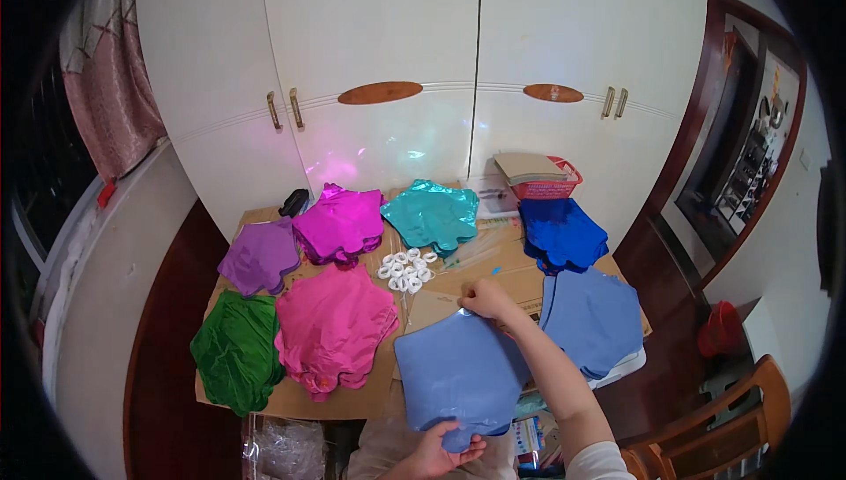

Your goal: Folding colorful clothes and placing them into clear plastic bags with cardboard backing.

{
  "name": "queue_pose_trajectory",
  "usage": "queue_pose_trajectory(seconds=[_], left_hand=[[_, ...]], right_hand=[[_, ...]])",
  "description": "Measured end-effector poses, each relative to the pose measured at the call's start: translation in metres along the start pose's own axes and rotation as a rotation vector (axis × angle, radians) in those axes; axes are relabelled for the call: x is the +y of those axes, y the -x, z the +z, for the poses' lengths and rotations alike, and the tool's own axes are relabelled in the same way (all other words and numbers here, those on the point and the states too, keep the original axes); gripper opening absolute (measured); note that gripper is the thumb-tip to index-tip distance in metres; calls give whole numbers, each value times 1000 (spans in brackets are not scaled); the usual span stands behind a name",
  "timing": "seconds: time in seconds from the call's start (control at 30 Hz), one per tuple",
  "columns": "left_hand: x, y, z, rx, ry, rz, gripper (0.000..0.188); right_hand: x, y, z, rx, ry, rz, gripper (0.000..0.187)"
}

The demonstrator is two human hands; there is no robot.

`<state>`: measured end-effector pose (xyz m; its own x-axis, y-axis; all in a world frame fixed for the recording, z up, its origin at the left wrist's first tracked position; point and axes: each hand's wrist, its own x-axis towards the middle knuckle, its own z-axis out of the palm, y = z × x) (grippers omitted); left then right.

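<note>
Here the light blue foil balloon lies flat on the cardboard-covered table, its long way running from the person toward the cupboard. The right hand pinches its far tip. The left hand grips its near edge. The red basket holds cardboard.

Right forearm bare, reaching up and forward from the lower right edge, right hand with fingers pinched together at the far end, left hand low near the bottom edge, palm up, fingers curled closed
</note>
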<state>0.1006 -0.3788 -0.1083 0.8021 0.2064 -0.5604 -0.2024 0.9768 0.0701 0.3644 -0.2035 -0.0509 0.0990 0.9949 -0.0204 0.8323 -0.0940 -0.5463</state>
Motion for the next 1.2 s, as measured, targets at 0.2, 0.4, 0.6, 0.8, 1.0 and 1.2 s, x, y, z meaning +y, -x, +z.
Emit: queue_pose_trajectory(seconds=[0.2, 0.4, 0.6, 0.8, 1.0, 1.2], left_hand=[[4, 3, 13, 67, 37, -16, 29], [8, -17, 11, -122, -3, 26, 20], [8, -15, 61, 121, -107, 69, 15], [5, -25, 47, 94, -47, 64, 14], [2, -28, 51, 159, -43, 102, 12], [0, -25, 56, 164, -67, 127, 16]], right_hand=[[-4, -2, -8, -13, -39, -30, 24], [-2, -17, -13, 26, -15, -66, 26], [5, -24, -8, 36, -16, -104, 24], [-31, 48, 4, 362, 60, -265, 28], [-33, 97, 17, 303, 175, -465, 28], [-27, 97, 17, 346, 133, -492, 28]])
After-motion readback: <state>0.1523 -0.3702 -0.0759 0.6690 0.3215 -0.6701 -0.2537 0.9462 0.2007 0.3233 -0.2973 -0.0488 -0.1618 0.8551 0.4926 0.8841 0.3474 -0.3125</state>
